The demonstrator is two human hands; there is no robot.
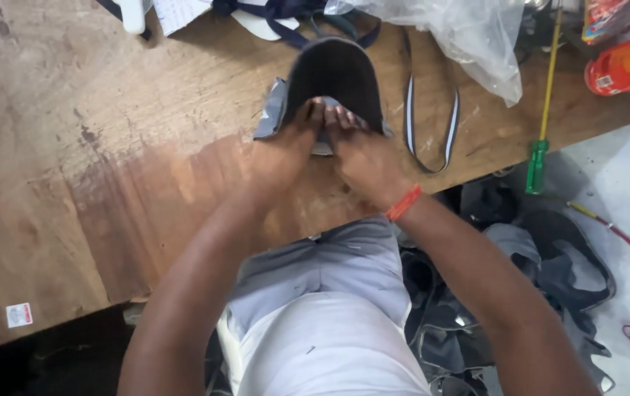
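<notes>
**Two hands press on a dark cloth piece**

The left hand [283, 150] and the right hand [359, 158] sit side by side on a wooden table [109, 147]. Both lie on the near edge of a dark cloth piece [335, 73] — it is round at the top and reaches away from the fingers. The fingers of both hands are bent down and press on the cloth, close together, nearly touching. I cannot tell if they pinch it or just push.

A grey cloth bit [271, 110] pokes out just past the left hand. A striped strap [432, 125] loops just beyond the right hand. Farther out on that side lies a screwdriver [542, 125] with a green handle — well apart from the hand. A clear plastic bag [469, 37] lies far past the fingers.
</notes>
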